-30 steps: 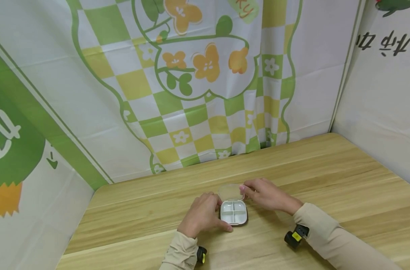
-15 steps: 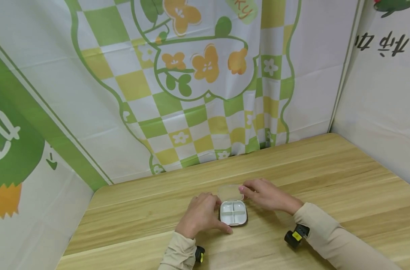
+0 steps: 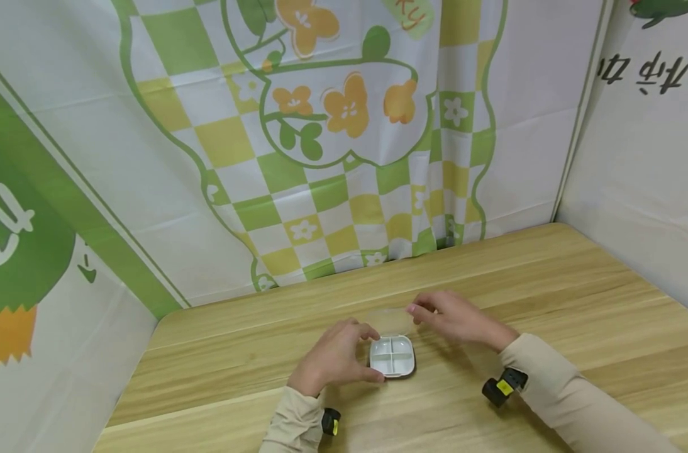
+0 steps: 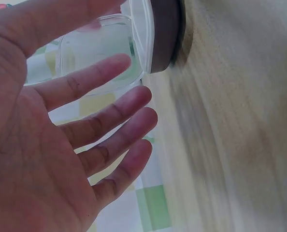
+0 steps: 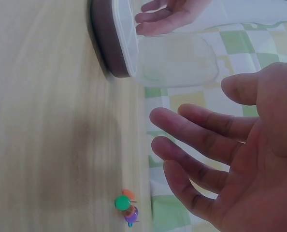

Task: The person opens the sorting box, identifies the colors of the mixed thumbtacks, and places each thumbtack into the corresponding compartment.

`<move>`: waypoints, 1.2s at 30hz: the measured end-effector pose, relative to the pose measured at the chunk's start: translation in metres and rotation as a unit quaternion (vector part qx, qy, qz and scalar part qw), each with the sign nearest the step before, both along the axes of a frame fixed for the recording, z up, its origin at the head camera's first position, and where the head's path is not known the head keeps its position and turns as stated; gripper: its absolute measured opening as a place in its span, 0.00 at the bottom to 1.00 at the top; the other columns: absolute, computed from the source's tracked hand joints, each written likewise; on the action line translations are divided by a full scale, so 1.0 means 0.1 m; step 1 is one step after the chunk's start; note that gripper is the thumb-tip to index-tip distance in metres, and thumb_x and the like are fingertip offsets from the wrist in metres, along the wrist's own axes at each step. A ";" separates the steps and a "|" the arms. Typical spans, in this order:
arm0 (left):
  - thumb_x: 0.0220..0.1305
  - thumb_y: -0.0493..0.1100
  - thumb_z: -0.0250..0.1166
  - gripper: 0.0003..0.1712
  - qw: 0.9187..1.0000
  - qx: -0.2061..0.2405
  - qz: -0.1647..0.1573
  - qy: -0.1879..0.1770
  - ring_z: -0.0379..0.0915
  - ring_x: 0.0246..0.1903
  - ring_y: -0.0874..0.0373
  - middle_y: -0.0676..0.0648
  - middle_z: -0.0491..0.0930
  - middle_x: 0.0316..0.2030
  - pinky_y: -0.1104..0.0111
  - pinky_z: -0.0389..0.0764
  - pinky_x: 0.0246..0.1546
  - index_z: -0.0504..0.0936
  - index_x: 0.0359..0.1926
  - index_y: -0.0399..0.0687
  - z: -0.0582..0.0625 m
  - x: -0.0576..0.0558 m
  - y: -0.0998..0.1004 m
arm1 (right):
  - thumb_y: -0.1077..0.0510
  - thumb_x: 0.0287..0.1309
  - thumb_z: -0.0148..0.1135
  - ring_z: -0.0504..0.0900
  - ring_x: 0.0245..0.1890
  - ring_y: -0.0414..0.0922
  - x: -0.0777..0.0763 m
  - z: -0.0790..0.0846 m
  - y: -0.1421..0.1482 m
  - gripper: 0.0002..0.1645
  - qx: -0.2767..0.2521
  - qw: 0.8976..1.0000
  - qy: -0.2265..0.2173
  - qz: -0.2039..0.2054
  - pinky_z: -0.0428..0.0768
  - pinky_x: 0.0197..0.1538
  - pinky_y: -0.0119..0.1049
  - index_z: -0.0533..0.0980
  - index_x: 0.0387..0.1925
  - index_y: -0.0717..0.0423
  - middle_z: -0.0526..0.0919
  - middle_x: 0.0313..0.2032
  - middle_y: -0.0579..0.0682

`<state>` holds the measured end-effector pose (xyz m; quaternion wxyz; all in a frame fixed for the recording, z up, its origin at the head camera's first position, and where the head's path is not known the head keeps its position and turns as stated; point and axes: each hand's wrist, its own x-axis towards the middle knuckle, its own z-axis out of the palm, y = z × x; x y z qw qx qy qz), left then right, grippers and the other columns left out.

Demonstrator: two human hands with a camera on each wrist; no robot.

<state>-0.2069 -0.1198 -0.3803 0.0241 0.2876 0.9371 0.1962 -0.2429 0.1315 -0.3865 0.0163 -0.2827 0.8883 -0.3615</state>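
A small square pill box (image 3: pixel 392 356) lies on the wooden table with its clear lid (image 5: pixel 177 60) raised at the far side. Its white inside is split into several compartments, and none shows anything in it; the outer base (image 4: pixel 165 36) is dark brown. At the box's left edge is my left hand (image 3: pixel 335 358), thumb by the near corner and index finger by the far one, fingers spread. Whether it touches the box I cannot tell. My right hand (image 3: pixel 451 318) hovers right of the lid, fingers loosely bent and apart from it in the right wrist view.
Several small green, orange and purple pieces (image 5: pixel 126 205) sit on the table in the right wrist view; in the head view I cannot make them out. A checked curtain (image 3: pixel 349 189) hangs behind the table (image 3: pixel 236 371), with printed cloth walls at both sides.
My right hand has let go of the lid's corner and shifted slightly right and away. My left hand has loosened and moved a little left. The box and raised lid stay put.
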 end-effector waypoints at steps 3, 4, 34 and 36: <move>0.34 0.59 0.74 0.38 1.000 0.005 -0.006 -0.012 0.69 0.44 0.55 0.48 0.74 0.43 0.64 0.67 0.46 0.77 0.50 0.50 -0.01 0.00 0.01 | 0.41 0.66 0.43 0.78 0.33 0.43 -0.01 0.01 0.02 0.22 -0.001 1.000 0.002 -0.007 0.73 0.37 0.38 0.76 0.38 0.51 0.79 0.31 0.45; 0.35 0.59 0.74 0.38 1.000 0.006 -0.008 -0.015 0.68 0.44 0.55 0.49 0.74 0.43 0.64 0.67 0.46 0.77 0.51 0.50 -0.02 0.00 0.01 | 0.41 0.66 0.44 0.78 0.33 0.44 -0.02 0.01 0.03 0.22 0.000 1.000 0.003 -0.009 0.73 0.37 0.37 0.76 0.39 0.52 0.79 0.31 0.45; 0.34 0.64 0.72 0.39 0.999 -0.018 0.042 0.015 0.69 0.40 0.59 0.52 0.76 0.38 0.62 0.66 0.43 0.78 0.46 0.47 -0.06 0.00 0.05 | 0.53 0.50 0.64 0.73 0.27 0.36 -0.15 0.10 0.35 0.12 0.091 0.987 0.090 -0.095 0.71 0.34 0.35 0.78 0.35 0.56 0.76 0.26 0.40; 0.33 0.65 0.72 0.39 0.999 -0.019 0.046 0.019 0.68 0.39 0.59 0.53 0.76 0.37 0.62 0.66 0.43 0.78 0.46 0.47 -0.07 0.00 0.06 | 0.53 0.49 0.64 0.73 0.27 0.36 -0.16 0.10 0.36 0.11 0.096 0.986 0.091 -0.099 0.71 0.33 0.36 0.78 0.33 0.55 0.76 0.25 0.39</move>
